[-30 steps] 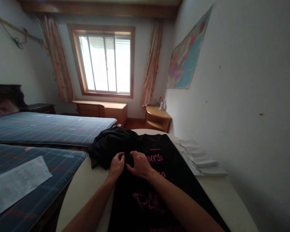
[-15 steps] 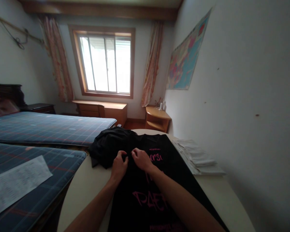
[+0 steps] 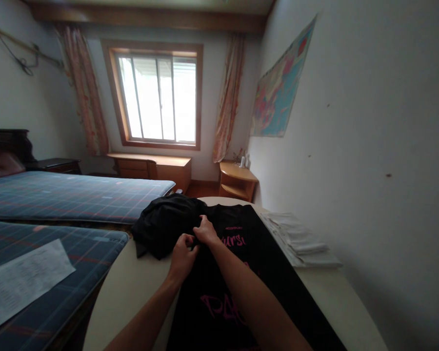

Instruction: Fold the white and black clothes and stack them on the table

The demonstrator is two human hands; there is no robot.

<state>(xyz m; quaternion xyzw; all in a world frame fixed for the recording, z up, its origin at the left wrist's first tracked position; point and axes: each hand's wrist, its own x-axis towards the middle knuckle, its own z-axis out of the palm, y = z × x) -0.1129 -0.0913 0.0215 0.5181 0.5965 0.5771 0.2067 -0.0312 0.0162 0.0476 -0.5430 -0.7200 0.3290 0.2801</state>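
A black T-shirt [image 3: 278, 282] with pink lettering lies spread lengthwise on a round white table [image 3: 128, 292]. My left hand [image 3: 183, 256] is closed at the shirt's left edge, thumb and fingers pinching the dark fabric. Just beyond it and slightly to the right, my right hand [image 3: 206, 231] is closed on the fabric near the same edge. Dark cloth on dark cloth makes the exact grip hard to see. Touching the shirt's upper left is a bunched heap of black cloth [image 3: 164, 219]. My right forearm covers part of the lettering.
Folded white cloths [image 3: 300, 241] lie on the table to the right, near the wall. At left are beds with plaid mattresses [image 3: 76, 195], and a printed sheet of paper [image 3: 29, 280] rests on the nearer one. A wooden corner shelf [image 3: 238, 171] stands beyond the table.
My right hand has moved forward a little along the shirt's edge, and its fingers now point away from me. My left hand has shifted slightly right, closer to the fabric.
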